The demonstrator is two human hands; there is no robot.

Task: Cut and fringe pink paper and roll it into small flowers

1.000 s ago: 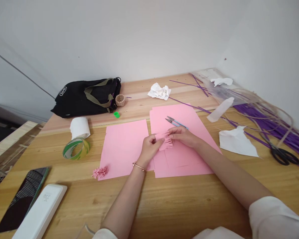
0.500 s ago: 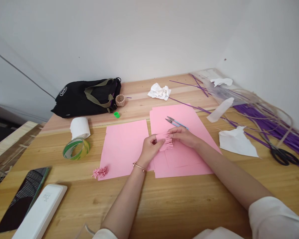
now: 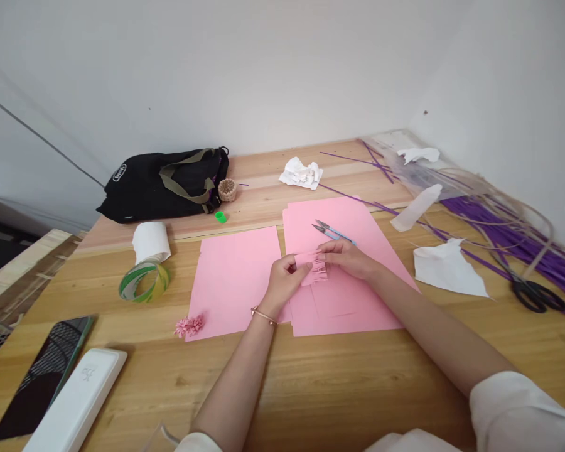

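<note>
Between my hands is a small fringed piece of pink paper, its right side cut into thin strips. My left hand pinches its left part between thumb and fingers. With closed fingertips, my right hand grips the strips at the upper right edge. Below lies a stack of pink sheets, and another pink sheet is to its left. Thread snips with blue handles rest on the stack just beyond my right hand. A curled pink fringed paper piece sits at the left sheet's near corner.
At left are a tape roll, a white paper roll, a phone and a white power bank. A black bag lies behind. Black-handled scissors, purple strips and crumpled tissue are also on the table.
The fingers of my right hand have shifted very slightly at the paper's fringed edge. Everything else stays in place.
</note>
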